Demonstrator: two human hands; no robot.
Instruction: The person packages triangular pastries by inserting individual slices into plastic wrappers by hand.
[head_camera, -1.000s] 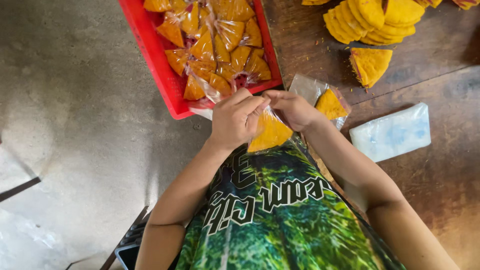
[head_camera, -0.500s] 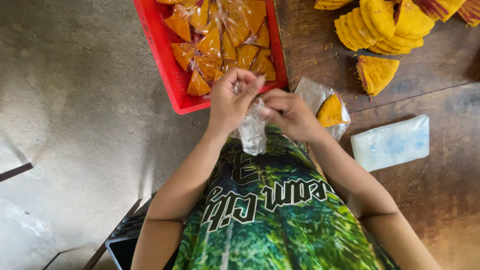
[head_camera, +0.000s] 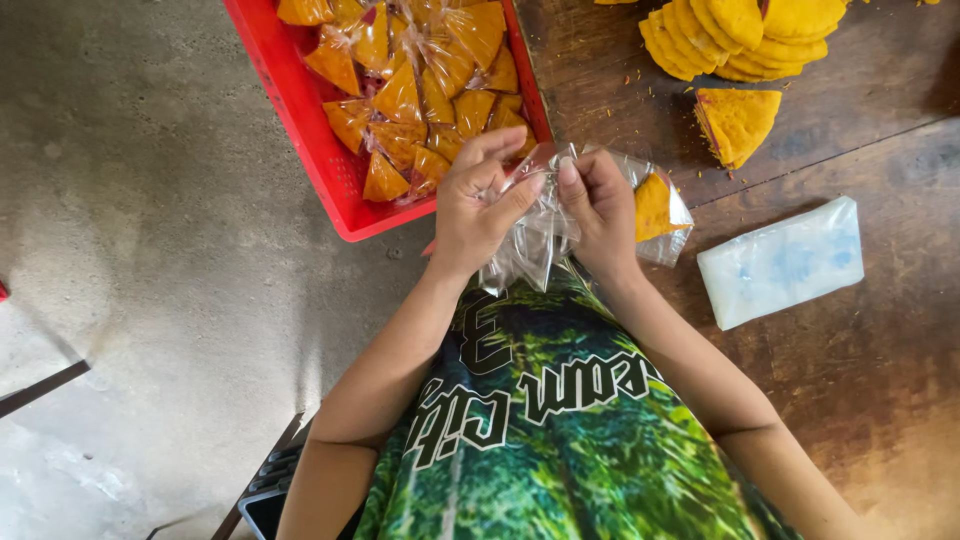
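From my head camera, my left hand (head_camera: 480, 205) and right hand (head_camera: 600, 205) both pinch a clear plastic bag (head_camera: 530, 245) before my chest. The orange wedge I held a second ago is gone; a bagged wedge (head_camera: 655, 205) lies beside the red crate (head_camera: 330, 170).

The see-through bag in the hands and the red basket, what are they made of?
The bag looks like thin clear plastic film: shiny, crinkled, see-through. The red basket seems hard moulded plastic, with a smooth, even-coloured rim. Both hands, left and right, pinch the bag.
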